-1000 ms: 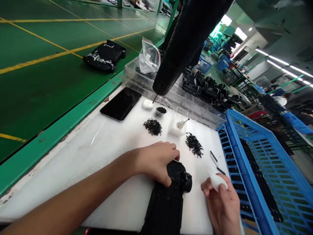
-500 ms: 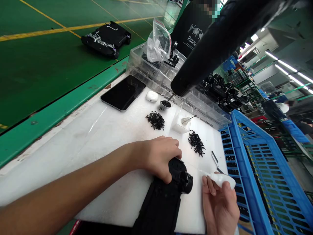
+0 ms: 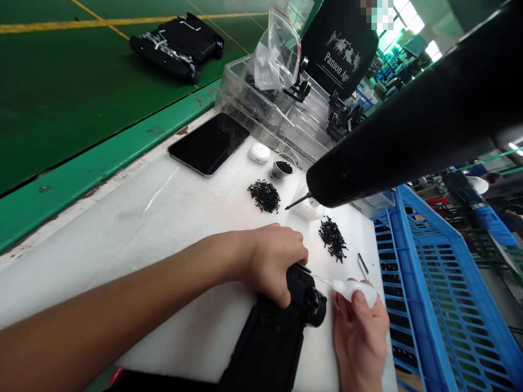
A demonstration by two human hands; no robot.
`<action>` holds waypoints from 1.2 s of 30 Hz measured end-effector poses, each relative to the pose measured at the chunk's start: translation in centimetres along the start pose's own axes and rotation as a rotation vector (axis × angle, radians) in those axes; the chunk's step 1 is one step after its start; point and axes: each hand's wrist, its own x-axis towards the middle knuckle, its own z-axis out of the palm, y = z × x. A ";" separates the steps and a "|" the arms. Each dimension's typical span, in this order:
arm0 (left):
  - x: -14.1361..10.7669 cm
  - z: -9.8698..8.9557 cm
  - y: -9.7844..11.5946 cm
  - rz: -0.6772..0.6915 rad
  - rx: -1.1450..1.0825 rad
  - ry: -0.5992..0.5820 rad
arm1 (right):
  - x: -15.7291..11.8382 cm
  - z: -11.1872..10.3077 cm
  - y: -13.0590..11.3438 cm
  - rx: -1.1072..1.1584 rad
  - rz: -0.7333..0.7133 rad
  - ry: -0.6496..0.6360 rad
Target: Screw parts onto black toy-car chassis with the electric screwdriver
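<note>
My left hand (image 3: 275, 258) is closed around the far end of a black plastic part (image 3: 269, 332), thumb on top and fingers over its far edge. A round black knob-like piece (image 3: 316, 306) sticks out at that end's right side. In my right hand (image 3: 362, 332) is a small white squeeze bottle (image 3: 355, 291), pinched between thumb and fingers. Its thin nozzle points left toward the end of the black part; whether the tip touches it I cannot tell. A black electric screwdriver (image 3: 368, 152) hangs above the table, its bit pointing down-left.
Piles of small black screws (image 3: 265, 196) and longer black screws (image 3: 333, 238) lie on the white tabletop (image 3: 163, 239). Beyond are a screw cup (image 3: 284, 165), a white case (image 3: 260, 153), a tablet (image 3: 209, 144) and clear plastic bins (image 3: 261, 109). A blue crate (image 3: 429, 272) stands at right.
My right hand has brought the bottle left, its nozzle now near the black part. The hanging screwdriver appears lower and swung, its bit out of the screw cup. My left hand keeps its hold.
</note>
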 end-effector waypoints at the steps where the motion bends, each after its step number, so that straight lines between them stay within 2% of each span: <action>1: 0.0 -0.1 0.0 -0.001 0.004 -0.005 | 0.0 0.0 0.0 -0.009 0.002 -0.012; 8: 0.0 -0.3 0.3 -0.017 0.019 -0.028 | 0.1 0.1 0.1 -0.080 -0.021 -0.003; 17: -0.2 0.2 0.4 -0.026 0.020 0.023 | 0.1 0.2 0.1 -0.071 -0.007 0.011; 36: 0.0 0.3 0.1 -0.006 0.014 0.030 | -0.2 0.2 -0.1 -0.044 -0.019 0.038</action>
